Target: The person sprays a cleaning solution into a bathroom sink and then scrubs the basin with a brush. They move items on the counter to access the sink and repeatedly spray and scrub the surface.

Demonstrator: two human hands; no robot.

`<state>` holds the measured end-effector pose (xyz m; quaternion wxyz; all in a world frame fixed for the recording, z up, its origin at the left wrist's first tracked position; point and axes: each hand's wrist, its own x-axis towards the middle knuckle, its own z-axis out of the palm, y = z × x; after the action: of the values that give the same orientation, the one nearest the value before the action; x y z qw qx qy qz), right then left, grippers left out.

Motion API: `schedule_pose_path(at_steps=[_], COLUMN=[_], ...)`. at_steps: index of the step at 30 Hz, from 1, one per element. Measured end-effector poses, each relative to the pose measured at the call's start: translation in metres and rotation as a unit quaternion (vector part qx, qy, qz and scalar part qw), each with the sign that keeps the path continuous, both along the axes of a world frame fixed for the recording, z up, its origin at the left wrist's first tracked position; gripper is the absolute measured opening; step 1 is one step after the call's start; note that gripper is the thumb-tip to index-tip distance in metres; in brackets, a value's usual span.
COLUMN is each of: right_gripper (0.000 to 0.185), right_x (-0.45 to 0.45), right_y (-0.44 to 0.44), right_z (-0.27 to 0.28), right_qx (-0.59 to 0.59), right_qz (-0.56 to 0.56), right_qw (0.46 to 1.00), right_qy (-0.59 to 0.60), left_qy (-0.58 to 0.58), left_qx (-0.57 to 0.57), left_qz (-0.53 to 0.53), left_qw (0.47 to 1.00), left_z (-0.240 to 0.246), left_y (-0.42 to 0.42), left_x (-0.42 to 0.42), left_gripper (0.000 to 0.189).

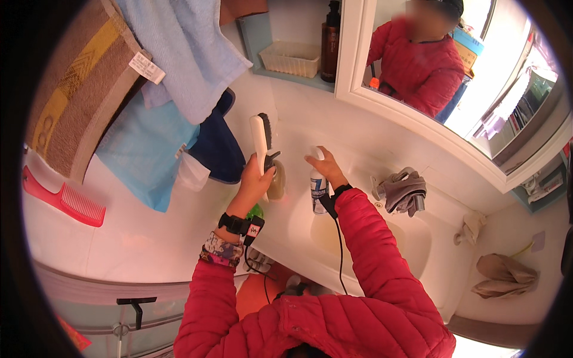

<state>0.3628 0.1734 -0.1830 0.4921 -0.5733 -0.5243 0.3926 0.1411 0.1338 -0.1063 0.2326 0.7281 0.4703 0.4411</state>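
Observation:
My left hand is closed around the handle of a white brush with dark bristles, held upright. Close beside that hand stands a pump bottle of amber liquid with a dark pump head; whether the fingers touch it I cannot tell. My right hand grips the top of a white spray bottle with a blue and dark printed label, at the left side of the white sink. Below my left wrist part of a green object shows, mostly hidden.
A grey cloth hangs over the faucet. Towels and a blue bag hang at left above a red comb. Ahead, a shelf holds a plastic basket and brown pump bottle, beside a mirror cabinet.

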Motion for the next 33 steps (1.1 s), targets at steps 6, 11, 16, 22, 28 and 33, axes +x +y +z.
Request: schedule_pose_path(at_steps=[6, 11, 16, 22, 28, 33], right_gripper=[0.045, 0.039, 0.032, 0.053, 0.041, 0.042], right_x=[0.012, 0.024, -0.004, -0.025, -0.018, -0.019], right_y=[-0.011, -0.053, -0.118, -0.184, -0.227, -0.257], right_z=[-0.006, -0.021, -0.046, -0.038, 0.009, 0.024], right_qx=[-0.029, -0.085, -0.036, -0.088, -0.063, -0.09], right_qz=[0.008, 0.011, 0.02, 0.079, 0.165, 0.148], right_qw=[0.999, 0.991, 0.993, 0.99, 0.984, 0.985], right_qy=[-0.024, 0.104, 0.113, 0.071, 0.039, -0.009], left_qy=[-0.01, -0.09, -0.128, -0.137, -0.103, -0.086], left_qx=[-0.057, -0.112, -0.107, -0.063, -0.077, -0.12], left_qz=[0.007, 0.017, -0.006, 0.015, 0.045, 0.018], left_qw=[0.998, 0.99, 0.986, 0.988, 0.991, 0.989], left_z=[-0.004, -0.003, -0.003, -0.017, -0.014, -0.009], left_y=[0.015, 0.035, 0.059, 0.1, 0.131, 0.133], left_x=[0.008, 0.012, 0.018, 0.021, 0.018, 0.019], left_gripper=[0.038, 0.037, 0.036, 0.036, 0.035, 0.028])
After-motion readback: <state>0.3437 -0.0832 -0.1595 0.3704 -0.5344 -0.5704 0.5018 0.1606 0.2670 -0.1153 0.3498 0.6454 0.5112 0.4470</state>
